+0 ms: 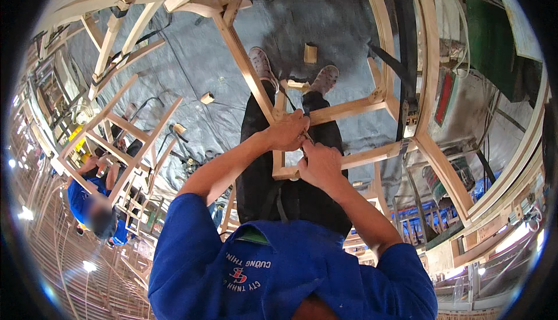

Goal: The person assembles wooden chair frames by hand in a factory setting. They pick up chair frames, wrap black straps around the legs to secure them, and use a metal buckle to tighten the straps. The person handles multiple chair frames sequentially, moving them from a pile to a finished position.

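Note:
My left hand [289,130] is closed at the corner of a pale wooden chair frame [343,111], fingers bent around a thin dark strap [289,98] that runs down to it. Just below and to the right, my right hand [321,163] is closed too, its fingertips almost meeting the left ones. A small, partly hidden piece, perhaps a metal buckle, shows between the fingertips; its kind is unclear. The frame stands in front of my legs, one rail passing behind my right hand. Another dark strap [409,47] with a metal fitting lies along the frame's right side.
More wooden chair frames [110,47] crowd the upper left. At far left a person in a blue shirt [84,201] bends by another frame [131,131]. Small wood blocks [310,53] lie on the grey floor sheet [215,87]. A dark green panel [494,47] stands upper right.

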Action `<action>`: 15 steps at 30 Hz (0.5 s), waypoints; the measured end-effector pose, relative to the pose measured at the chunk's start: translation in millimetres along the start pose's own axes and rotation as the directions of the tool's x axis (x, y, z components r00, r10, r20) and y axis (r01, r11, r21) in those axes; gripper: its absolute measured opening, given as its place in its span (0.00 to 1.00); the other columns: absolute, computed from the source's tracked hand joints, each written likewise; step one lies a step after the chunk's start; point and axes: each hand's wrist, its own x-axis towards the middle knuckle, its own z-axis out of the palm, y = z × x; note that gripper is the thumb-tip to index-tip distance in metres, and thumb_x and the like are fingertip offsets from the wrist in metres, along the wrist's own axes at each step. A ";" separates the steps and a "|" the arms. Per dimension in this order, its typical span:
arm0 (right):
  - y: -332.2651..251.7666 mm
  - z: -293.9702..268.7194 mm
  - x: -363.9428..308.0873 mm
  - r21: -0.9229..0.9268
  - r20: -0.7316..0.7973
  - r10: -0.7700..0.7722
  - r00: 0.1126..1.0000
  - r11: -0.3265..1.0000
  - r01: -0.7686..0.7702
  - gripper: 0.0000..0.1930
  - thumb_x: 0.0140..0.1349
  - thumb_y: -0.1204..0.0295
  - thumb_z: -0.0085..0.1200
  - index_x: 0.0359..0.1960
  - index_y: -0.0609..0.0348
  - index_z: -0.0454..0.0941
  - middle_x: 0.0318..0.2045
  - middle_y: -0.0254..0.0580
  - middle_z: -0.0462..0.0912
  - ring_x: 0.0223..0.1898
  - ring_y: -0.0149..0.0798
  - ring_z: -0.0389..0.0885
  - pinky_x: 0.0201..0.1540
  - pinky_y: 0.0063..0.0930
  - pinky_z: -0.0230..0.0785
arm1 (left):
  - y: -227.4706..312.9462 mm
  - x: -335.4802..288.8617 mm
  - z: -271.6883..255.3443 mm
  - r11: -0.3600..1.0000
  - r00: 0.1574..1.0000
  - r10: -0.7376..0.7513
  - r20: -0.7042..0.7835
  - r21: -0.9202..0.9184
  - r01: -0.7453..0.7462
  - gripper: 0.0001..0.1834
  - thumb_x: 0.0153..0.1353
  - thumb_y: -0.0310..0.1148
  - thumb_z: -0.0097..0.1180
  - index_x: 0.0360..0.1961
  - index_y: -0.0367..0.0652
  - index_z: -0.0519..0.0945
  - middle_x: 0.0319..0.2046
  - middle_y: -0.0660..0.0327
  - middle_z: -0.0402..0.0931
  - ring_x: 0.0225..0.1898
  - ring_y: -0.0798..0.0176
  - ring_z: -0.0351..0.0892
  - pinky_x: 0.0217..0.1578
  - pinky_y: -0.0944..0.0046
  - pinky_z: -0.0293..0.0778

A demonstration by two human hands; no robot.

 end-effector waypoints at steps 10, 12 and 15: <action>-7.3 3.6 -131.4 0.106 -0.341 -0.241 0.909 0.950 0.292 0.08 0.53 0.71 0.62 0.33 0.57 0.77 0.39 0.50 0.79 0.43 0.53 0.79 0.47 0.50 0.68 | 160.4 -100.3 9.0 0.963 0.993 -0.015 -0.114 0.266 0.045 0.17 0.50 0.34 0.63 0.38 0.35 0.76 0.37 0.48 0.71 0.39 0.43 0.78 0.40 0.46 0.78; 7.9 17.4 -142.8 0.138 -0.407 -0.257 0.877 0.931 0.338 0.08 0.52 0.72 0.62 0.32 0.58 0.77 0.41 0.51 0.79 0.44 0.56 0.80 0.48 0.50 0.70 | 169.1 -109.8 20.6 0.971 0.993 -0.069 -0.100 0.220 0.090 0.17 0.53 0.35 0.63 0.39 0.35 0.76 0.38 0.48 0.73 0.40 0.42 0.80 0.39 0.48 0.79; 34.4 39.7 -150.6 0.206 -0.445 -0.249 0.861 0.906 0.369 0.08 0.51 0.77 0.62 0.32 0.59 0.76 0.43 0.53 0.80 0.45 0.57 0.80 0.47 0.48 0.74 | 169.6 -86.6 -3.6 0.951 0.915 -0.267 0.304 -0.070 0.301 0.16 0.65 0.40 0.59 0.46 0.39 0.80 0.44 0.46 0.79 0.42 0.41 0.83 0.40 0.54 0.79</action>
